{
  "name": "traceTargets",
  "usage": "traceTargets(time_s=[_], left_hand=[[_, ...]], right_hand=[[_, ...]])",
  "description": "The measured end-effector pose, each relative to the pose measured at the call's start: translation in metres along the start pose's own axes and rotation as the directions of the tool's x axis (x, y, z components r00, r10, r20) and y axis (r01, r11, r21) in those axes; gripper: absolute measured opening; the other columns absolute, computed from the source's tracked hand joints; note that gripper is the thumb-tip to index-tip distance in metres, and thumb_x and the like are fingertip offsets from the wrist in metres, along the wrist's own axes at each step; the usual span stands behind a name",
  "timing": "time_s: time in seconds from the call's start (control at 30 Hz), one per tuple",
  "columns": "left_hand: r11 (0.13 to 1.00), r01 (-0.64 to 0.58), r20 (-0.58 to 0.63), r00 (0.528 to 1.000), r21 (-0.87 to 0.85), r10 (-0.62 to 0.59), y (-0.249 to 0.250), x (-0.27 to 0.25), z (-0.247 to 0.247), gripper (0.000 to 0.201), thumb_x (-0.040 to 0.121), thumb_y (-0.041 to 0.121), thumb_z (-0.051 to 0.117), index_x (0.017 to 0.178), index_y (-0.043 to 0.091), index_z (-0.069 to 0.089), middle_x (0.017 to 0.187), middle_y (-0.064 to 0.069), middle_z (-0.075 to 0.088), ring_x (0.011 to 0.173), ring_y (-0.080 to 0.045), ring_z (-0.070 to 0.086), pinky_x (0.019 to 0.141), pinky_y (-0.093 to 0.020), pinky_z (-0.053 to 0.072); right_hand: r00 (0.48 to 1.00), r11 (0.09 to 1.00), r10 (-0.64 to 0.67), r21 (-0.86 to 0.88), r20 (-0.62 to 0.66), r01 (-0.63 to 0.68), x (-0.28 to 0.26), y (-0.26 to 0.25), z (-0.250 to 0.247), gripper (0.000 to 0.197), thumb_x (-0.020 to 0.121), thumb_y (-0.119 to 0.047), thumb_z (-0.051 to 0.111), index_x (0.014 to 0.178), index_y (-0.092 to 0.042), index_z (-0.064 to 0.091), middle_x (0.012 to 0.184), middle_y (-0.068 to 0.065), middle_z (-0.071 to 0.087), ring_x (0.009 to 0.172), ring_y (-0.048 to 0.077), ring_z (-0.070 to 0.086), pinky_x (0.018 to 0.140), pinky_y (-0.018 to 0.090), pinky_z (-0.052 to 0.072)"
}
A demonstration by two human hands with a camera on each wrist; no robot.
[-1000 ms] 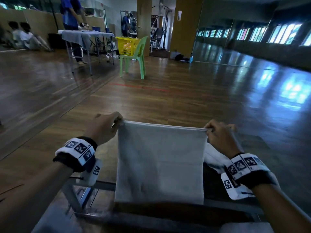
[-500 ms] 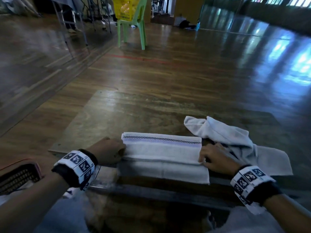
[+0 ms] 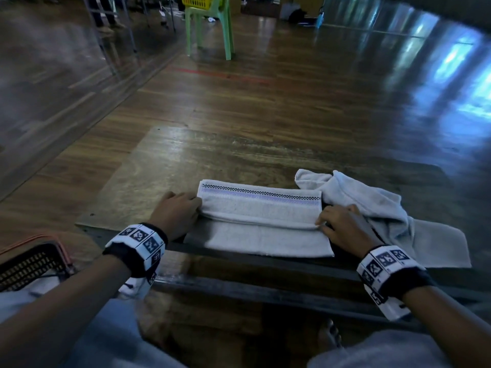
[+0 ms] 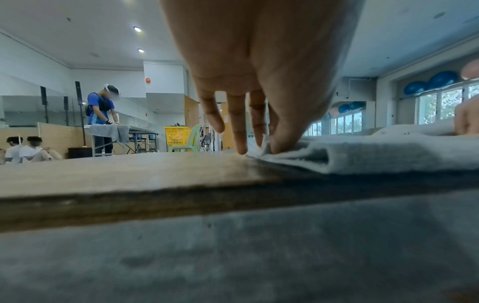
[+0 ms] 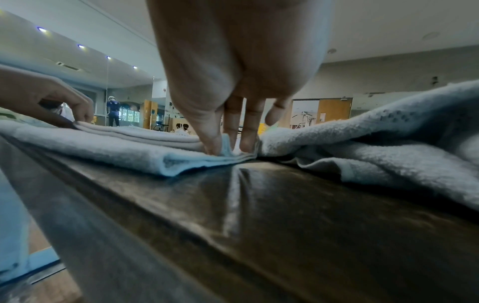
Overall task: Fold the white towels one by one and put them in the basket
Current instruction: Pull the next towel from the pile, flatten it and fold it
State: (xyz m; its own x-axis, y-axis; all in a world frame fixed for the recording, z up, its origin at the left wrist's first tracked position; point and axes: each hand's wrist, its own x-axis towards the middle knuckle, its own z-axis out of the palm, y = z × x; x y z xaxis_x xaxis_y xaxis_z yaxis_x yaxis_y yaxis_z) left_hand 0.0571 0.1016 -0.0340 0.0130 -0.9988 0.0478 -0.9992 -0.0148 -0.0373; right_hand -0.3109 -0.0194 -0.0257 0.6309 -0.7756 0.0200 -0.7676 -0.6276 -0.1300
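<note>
A white towel with a checkered stripe lies folded at the near edge of the wooden table, its lower layer reaching the edge. My left hand pinches the towel's left end at the fold; in the left wrist view the thumb and fingers close on the cloth. My right hand pinches the right end, and the right wrist view shows its thumb and fingers on the layered edge. A dark basket with an orange rim sits low at the left.
A second white towel lies crumpled on the table just right of my right hand. Across the wooden floor stand a green chair with a yellow basket and a folding table where a person in blue works.
A second ago both hands held the towel up, hanging by its top corners. It now lies folded on the table, with both hands down at its ends.
</note>
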Motion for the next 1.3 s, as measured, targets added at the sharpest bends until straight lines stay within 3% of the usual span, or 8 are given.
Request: traceTargets(time_s=[0.1, 0.2, 0.4, 0.57, 0.67, 0.83, 1.17, 1.3], left_hand=[[0.997, -0.062, -0.157, 0.986, -0.046, 0.054, -0.003, -0.003, -0.012, 0.003, 0.083, 0.018, 0.058, 0.084, 0.015, 0.059, 0.091, -0.003, 0.061, 0.085, -0.027, 0.061, 0.077, -0.037, 0.037], [0.985, -0.155, -0.295, 0.947, -0.075, 0.127, -0.005, -0.017, -0.020, 0.014, 0.081, 0.027, 0.048, 0.077, 0.016, 0.056, 0.081, 0.000, 0.060, 0.071, -0.024, 0.061, 0.070, -0.034, 0.040], [0.963, -0.260, -0.236, 0.942, -0.074, 0.237, -0.004, -0.052, -0.001, 0.023, 0.082, 0.035, 0.043, 0.082, 0.019, 0.059, 0.086, 0.002, 0.061, 0.078, -0.021, 0.061, 0.073, -0.030, 0.032], [0.958, -0.259, -0.140, 0.960, -0.127, 0.241, -0.011, -0.055, 0.023, 0.020, 0.082, 0.038, 0.046, 0.093, 0.024, 0.054, 0.097, 0.004, 0.062, 0.085, -0.020, 0.060, 0.073, -0.031, 0.039], [0.952, -0.253, -0.157, 0.961, -0.173, 0.227, -0.013, -0.053, 0.024, 0.014, 0.081, 0.036, 0.055, 0.093, 0.028, 0.056, 0.097, 0.009, 0.063, 0.084, -0.017, 0.062, 0.073, -0.029, 0.039], [0.936, -0.280, -0.158, 0.955, -0.211, 0.250, -0.017, -0.059, 0.021, 0.028, 0.083, 0.043, 0.045, 0.100, 0.030, 0.063, 0.101, 0.011, 0.065, 0.081, -0.012, 0.063, 0.073, -0.025, 0.038], [0.926, -0.305, -0.246, 0.937, -0.221, 0.250, -0.017, -0.060, 0.020, 0.026, 0.084, 0.037, 0.046, 0.095, 0.025, 0.067, 0.094, 0.009, 0.069, 0.075, -0.014, 0.065, 0.076, -0.025, 0.031], [0.924, -0.317, -0.295, 0.923, -0.214, 0.249, -0.018, -0.060, 0.018, 0.026, 0.085, 0.034, 0.046, 0.095, 0.022, 0.067, 0.096, 0.005, 0.070, 0.078, -0.016, 0.066, 0.078, -0.028, 0.034]], right_hand=[[0.976, 0.999, -0.046, -0.017, -0.215, 0.044, -0.009, 0.001, -0.007, 0.014, 0.075, -0.010, 0.072, 0.083, -0.020, 0.066, 0.091, -0.004, 0.068, 0.088, 0.019, 0.063, 0.081, 0.035, 0.030], [0.944, 0.992, -0.121, -0.070, -0.308, 0.105, -0.025, 0.008, -0.014, 0.018, 0.072, -0.011, 0.075, 0.084, -0.020, 0.066, 0.090, -0.005, 0.067, 0.084, 0.019, 0.062, 0.078, 0.036, 0.035], [0.924, 0.966, -0.260, -0.071, -0.280, 0.250, -0.055, 0.011, -0.002, 0.008, 0.075, -0.018, 0.072, 0.082, -0.020, 0.069, 0.086, -0.006, 0.066, 0.079, 0.018, 0.063, 0.074, 0.035, 0.038], [0.926, 0.952, -0.301, -0.016, -0.229, 0.306, -0.063, 0.013, 0.020, 0.015, 0.081, -0.027, 0.058, 0.087, -0.021, 0.071, 0.088, -0.007, 0.066, 0.082, 0.012, 0.060, 0.074, 0.034, 0.039], [0.931, 0.956, -0.284, 0.005, -0.227, 0.293, -0.065, 0.011, 0.022, 0.011, 0.078, -0.020, 0.067, 0.089, -0.021, 0.071, 0.090, -0.008, 0.067, 0.083, 0.012, 0.061, 0.074, 0.029, 0.036], [0.963, 0.973, -0.218, 0.036, -0.161, 0.226, -0.069, 0.009, 0.020, 0.034, 0.068, -0.022, 0.080, 0.100, -0.020, 0.069, 0.099, -0.006, 0.067, 0.092, 0.014, 0.062, 0.079, 0.029, 0.038], [0.945, 0.964, -0.263, -0.015, -0.193, 0.265, -0.064, 0.014, 0.026, 0.031, 0.069, -0.005, 0.078, 0.098, -0.014, 0.070, 0.093, 0.000, 0.068, 0.083, 0.020, 0.064, 0.074, 0.032, 0.042], [0.934, 0.963, -0.263, 0.000, -0.243, 0.271, -0.063, 0.015, 0.022, 0.020, 0.078, -0.015, 0.066, 0.098, -0.015, 0.069, 0.092, -0.001, 0.067, 0.083, 0.017, 0.063, 0.075, 0.031, 0.041]])
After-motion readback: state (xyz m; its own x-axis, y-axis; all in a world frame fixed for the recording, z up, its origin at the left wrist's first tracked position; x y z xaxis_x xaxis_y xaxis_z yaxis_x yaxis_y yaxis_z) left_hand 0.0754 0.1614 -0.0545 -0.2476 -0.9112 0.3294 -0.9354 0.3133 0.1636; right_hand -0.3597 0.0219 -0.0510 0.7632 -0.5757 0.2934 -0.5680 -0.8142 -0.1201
